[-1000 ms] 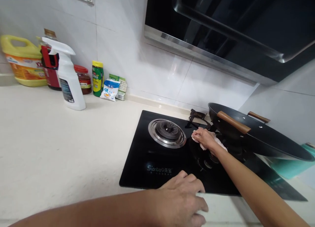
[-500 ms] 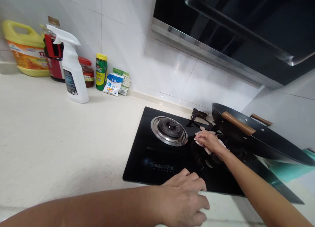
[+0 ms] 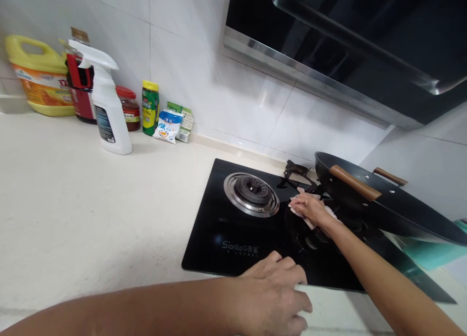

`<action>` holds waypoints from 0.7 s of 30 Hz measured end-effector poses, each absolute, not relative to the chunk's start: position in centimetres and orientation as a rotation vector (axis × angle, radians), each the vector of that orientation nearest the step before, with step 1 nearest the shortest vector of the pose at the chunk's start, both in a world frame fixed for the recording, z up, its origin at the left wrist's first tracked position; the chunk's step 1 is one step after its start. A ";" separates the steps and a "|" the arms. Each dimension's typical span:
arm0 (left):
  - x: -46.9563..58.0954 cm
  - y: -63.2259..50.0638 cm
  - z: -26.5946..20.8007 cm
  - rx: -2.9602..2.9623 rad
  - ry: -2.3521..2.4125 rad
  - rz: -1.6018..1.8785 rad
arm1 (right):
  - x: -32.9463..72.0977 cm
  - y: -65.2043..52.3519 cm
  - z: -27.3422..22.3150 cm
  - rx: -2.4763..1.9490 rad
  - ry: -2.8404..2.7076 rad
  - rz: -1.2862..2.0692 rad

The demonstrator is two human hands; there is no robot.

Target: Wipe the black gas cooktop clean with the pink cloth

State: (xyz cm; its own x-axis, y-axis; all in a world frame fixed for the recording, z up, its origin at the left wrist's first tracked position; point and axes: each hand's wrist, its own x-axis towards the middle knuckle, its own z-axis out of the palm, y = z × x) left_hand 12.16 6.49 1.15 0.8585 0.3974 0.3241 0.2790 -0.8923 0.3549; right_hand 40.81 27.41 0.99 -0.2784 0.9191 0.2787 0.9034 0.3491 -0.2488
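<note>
My right hand [image 3: 313, 210] presses a pale pinkish cloth [image 3: 305, 192] down on the black glass cooktop [image 3: 215, 229], its fingers closed over it. That spot lies between the left burner [image 3: 253, 190] and the wok [image 3: 350, 200]. Loosely bent and apart, the fingers of my left hand [image 3: 275, 294] hold nothing; this hand is at the cooktop's front edge. The left burner has a round steel ring and no pan support on it. A dark pan support [image 3: 297, 169] leans at the back, against the wall ledge.
Over the cooktop hangs a dark range hood [image 3: 328, 49]. The large wok, with wooden handles, covers the right side. On the counter [image 3: 91, 219] stand a white spray bottle [image 3: 109, 107], a yellow jug [image 3: 44, 78], a red-lidded jar [image 3: 129, 110], a green shaker bottle [image 3: 150, 110] and seasoning packets [image 3: 168, 126].
The view has shifted very slightly. Both hands stay in nearly the same places, and the cloth remains under my right hand.
</note>
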 end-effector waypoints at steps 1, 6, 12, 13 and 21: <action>12.2 6.5 1.2 2.735 0.509 0.567 | 40.9 27.1 1.1 -1.609 -2.256 0.067; 12.2 6.5 1.4 2.730 0.517 0.526 | 40.5 27.8 0.8 -1.696 -2.184 0.024; 12.3 6.6 1.3 2.741 0.491 0.559 | 39.7 29.1 0.5 -1.736 -2.154 -0.004; 12.2 6.7 1.2 2.742 0.489 0.558 | 39.8 29.0 0.6 -1.727 -2.170 -0.006; 12.2 6.6 1.0 2.717 0.500 0.567 | 41.0 26.3 1.6 -1.691 -2.266 0.017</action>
